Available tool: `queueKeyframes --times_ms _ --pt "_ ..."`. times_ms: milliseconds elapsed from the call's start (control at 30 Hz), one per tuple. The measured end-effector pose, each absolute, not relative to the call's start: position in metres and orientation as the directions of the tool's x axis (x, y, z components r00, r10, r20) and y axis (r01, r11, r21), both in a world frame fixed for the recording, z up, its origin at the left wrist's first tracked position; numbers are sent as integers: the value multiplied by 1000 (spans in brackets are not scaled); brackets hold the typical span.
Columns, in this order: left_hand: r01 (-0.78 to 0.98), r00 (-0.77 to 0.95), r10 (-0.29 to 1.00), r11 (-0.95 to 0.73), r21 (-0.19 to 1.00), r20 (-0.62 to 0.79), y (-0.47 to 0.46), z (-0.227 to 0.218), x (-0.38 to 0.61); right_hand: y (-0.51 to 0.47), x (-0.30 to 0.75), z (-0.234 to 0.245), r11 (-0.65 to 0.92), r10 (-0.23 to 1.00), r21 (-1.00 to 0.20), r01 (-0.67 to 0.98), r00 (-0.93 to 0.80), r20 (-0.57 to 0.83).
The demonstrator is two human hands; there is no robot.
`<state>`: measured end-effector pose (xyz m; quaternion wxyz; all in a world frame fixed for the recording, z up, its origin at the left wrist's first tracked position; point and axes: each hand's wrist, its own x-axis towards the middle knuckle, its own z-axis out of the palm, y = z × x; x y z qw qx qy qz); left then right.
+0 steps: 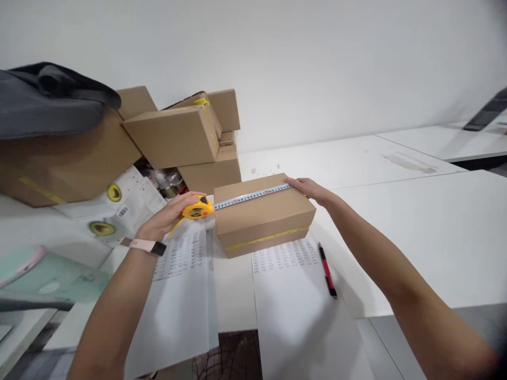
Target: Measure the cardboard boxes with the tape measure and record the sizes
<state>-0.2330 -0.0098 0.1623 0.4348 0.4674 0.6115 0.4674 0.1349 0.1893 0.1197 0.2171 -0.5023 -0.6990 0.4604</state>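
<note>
A closed cardboard box [263, 219] with yellow tape lies on the white table [415, 227] in front of me. My left hand [168, 217] is closed round a yellow tape measure case [198, 209] at the box's left end. The white tape blade [251, 196] runs along the box's far top edge. My right hand [311, 188] pinches the blade's end against the box's right corner. A watch with a pale strap sits on my left wrist.
Two printed sheets [285, 295] lie under and before the box, with a red and black pen [327, 270] to the right. Stacked cardboard boxes [178, 137], a grey bag [47, 100] and packets [122, 206] crowd the back left. A laptop [489, 111] stands far right.
</note>
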Motion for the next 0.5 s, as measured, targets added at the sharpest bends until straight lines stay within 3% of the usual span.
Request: queueKeyframes --times_ms 267,500 --pt "173 -164 979 145 974 -117 -6 152 -231 190 131 121 170 906 -812 558 -413 -95" --pt "246 -234 969 137 960 -78 -31 184 -202 192 129 129 234 950 -663 712 -314 -2"
